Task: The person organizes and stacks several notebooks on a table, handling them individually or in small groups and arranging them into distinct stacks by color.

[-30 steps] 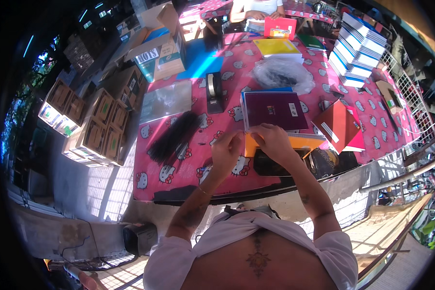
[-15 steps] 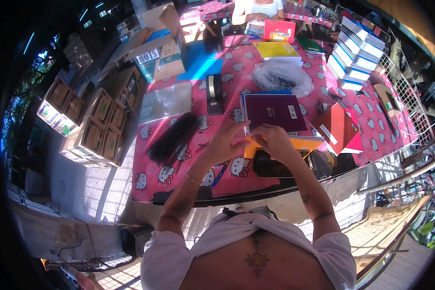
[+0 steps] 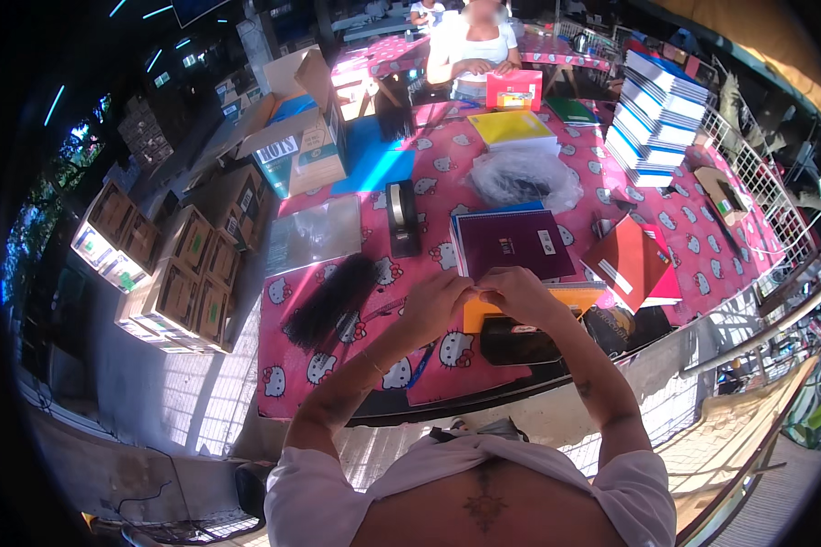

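My left hand [image 3: 436, 303] and my right hand [image 3: 520, 297] meet at the lower left corner of a purple notebook [image 3: 520, 244]. Both thumbs and forefingers are pinched together, fingertips nearly touching. Whatever lies between them is too small to make out. Blue-edged books show under the purple notebook, and an orange notebook [image 3: 575, 298] sticks out on its near side, partly covered by my right hand. Left of my left hand lies a bundle of thin black strands [image 3: 333, 303]. A blue pen-like stick [image 3: 420, 365] rests below my left wrist.
A black tape dispenser [image 3: 402, 219], clear plastic sheets [image 3: 315, 235] and an open cardboard box [image 3: 301, 150] stand to the left. Beyond the notebook lies a clear plastic bag [image 3: 524, 178]. Red notebooks [image 3: 625, 263] and a tall notebook stack [image 3: 655, 123] are right. Another person [image 3: 474, 55] sits opposite.
My left fingers, spread apart before, have closed toward my right hand's fingertips at the notebook corner. The whole view has tilted up, showing more of the person opposite.
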Demonstrator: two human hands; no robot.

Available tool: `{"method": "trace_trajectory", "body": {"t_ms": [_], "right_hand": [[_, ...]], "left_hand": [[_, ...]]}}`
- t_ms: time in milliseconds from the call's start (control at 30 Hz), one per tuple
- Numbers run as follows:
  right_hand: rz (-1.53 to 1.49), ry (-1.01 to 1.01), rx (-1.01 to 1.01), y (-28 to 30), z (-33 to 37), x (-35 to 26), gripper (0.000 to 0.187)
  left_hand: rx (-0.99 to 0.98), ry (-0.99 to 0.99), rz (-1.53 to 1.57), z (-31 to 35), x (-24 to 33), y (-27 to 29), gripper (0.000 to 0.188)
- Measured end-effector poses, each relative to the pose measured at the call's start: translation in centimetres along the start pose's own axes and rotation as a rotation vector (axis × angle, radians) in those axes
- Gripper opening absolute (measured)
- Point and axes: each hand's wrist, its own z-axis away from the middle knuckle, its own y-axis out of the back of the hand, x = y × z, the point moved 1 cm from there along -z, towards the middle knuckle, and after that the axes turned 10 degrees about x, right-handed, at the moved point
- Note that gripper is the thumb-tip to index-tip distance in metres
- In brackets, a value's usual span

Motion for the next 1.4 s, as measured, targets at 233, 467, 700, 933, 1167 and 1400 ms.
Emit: {"method": "trace_trajectory", "body": {"t_ms": [233,467,700,933,1167,1400], "right_hand": [[0.112,-0.133,-0.039,0.9,0.7,-0.6,0.020],[0.163,-0.139,-0.091,1.1,0.6,-0.2,0.019],[0.154,-0.127,-0.110,0.9,0.5,0.2,0.021],[0.180,-0.057,-0.009,2.5,2.7,0.6,0.021],[0.204,-0.069,-0.022,2.1,1.8,0.6,0.017],[0.204,-0.019,0.013,2.2,1.7,1.2,0.015]], "left_hand": [[-0.038,0.097,0.149,-0.5,-0.8,-0.2,0.021],[-0.222,0.113,0.068,-1.5,-1.4,0.6,0.022],[-0.099,0.072,0.040,-1.0,-1.0,-0.1,0.018],[-0.130,0.111,0.079,-1.6,-0.5,0.2,0.015],[-0.148,0.131,0.090,-1.3,-1.6,-0.3,0.017],[-0.135,0.245,0.206,-1.9,-1.6,-0.7,0.018]]}}
